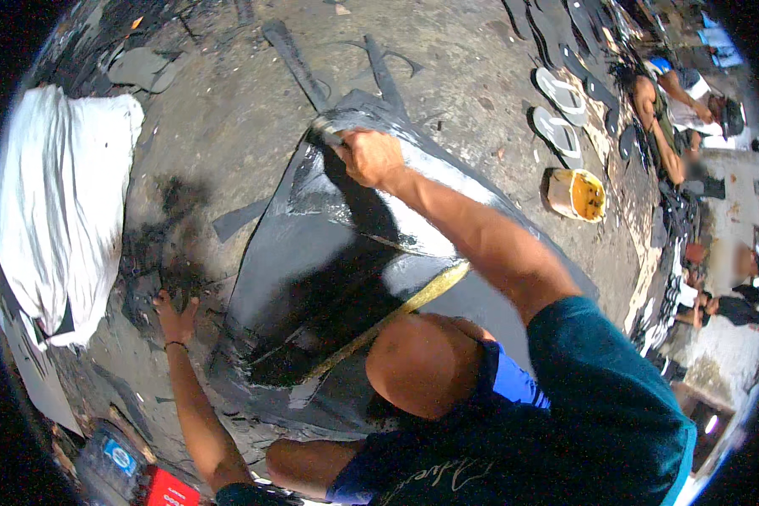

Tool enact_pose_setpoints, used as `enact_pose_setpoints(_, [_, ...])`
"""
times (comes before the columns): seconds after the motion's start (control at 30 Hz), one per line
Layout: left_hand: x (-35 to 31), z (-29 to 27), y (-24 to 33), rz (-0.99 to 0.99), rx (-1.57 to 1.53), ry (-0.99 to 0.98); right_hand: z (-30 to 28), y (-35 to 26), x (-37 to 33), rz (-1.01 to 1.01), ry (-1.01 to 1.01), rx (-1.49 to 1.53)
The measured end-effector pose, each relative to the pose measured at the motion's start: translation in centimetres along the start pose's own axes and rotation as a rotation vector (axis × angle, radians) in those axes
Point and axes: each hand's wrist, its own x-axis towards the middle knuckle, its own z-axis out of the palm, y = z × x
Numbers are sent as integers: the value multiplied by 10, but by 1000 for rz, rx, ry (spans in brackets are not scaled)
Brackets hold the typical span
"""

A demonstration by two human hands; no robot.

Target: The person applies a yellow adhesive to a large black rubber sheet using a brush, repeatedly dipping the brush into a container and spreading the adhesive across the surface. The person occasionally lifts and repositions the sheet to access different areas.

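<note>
Teal sleeve [594,363] nearest. Black sheet [285,261], patchily glossy, on stained floor [228,110]. At sheet's far end my right hand [371,158] clenches a brush-like tool [323,131]; left of sheet, my left hand [175,320] splays, empty. Right of sheet: yellow tub [577,196], pale sandals [557,135], people [646,103].

Dark-grey sheet [270,270], white cloth [67,202], teal sleeve [603,371]

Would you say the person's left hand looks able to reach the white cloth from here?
Probably yes: the left hand seems to hold nothing, its fingers spread, and the white cloth lies close by, with nothing tall visible between them.
</note>
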Motion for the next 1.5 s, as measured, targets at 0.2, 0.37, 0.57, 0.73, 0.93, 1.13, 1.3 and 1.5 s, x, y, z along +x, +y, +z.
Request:
enact_pose_setpoints(0.2, [7,11,-9,10,-71,47,-35,74,-46,-724,-357,-460])
enact_pose_setpoints(0.37, [36,33,-62,80,-182,265,-30,177,-190,-729,-284,-456])
enact_pose_setpoints(0.57, [11,60,-50,166,-236,464,-26,216,-320,-267,-318,-245])
enact_pose_setpoints(0.73, [-31,38,-51,125,-309,574,10,120,-294,326,121,87])
enact_pose_setpoints(0.93, [-107,45,-72,89,-695,782,46,-14,-197,219,157,82])
enact_pose_setpoints(1.13, [-234,73,-17,97,-767,599,50,-54,-83,270,196,165])
enact_pose_setpoints(1.3, [-315,131,-10,-17,-1058,620,22,-137,-32,-22,-100,-20])
enact_pose_setpoints(1.5, [-407,169,-1,-75,-837,579,7,-130,-47,-261,-224,-235])
